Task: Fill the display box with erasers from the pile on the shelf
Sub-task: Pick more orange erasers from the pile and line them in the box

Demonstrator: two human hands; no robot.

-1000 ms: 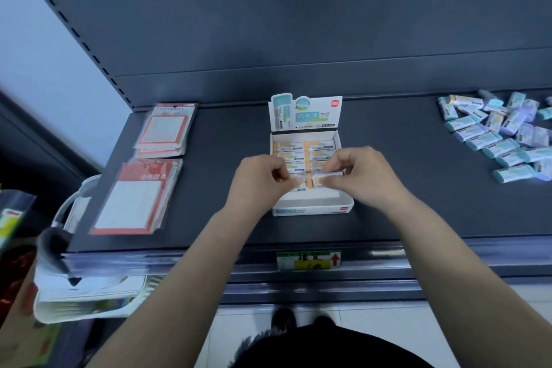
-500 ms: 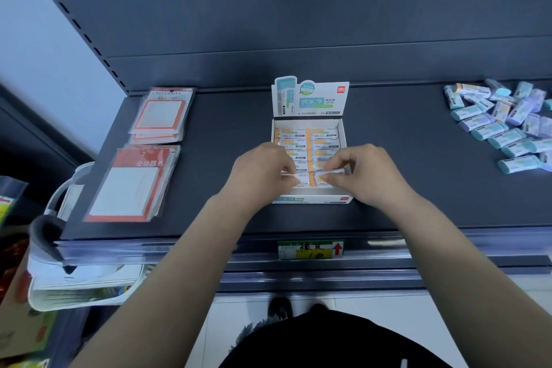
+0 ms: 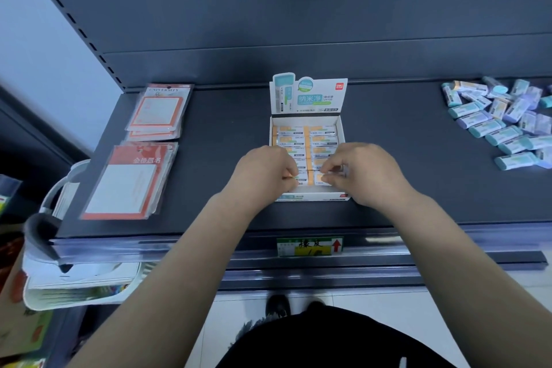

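The head view looks down on a dark shelf (image 3: 388, 182) backed by a grey panel. On its left side lie two stacks of orange-bordered note packets (image 3: 131, 179), one behind the other. Far right sits the pile of erasers (image 3: 504, 125), teal and lilac wrapped, jumbled together and well apart from the display box (image 3: 307, 199). That box stands at the middle of the shelf, its printed header card upright at the back, its tray holding two columns of orange-and-white erasers (image 3: 307, 136) laid flat in rows. Both forearms reach in from below. The left hand (image 3: 263, 172) has its fingers curled at the near left corner of the tray, fingertips against the front erasers of the left column. The right hand (image 3: 367, 173) pinches a front eraser (image 3: 321, 179) of the right column between thumb and curled fingers. The two hands are close together over the front of the box, not touching. A green and yellow price label (image 3: 309, 246) sits on the shelf edge just below the box.
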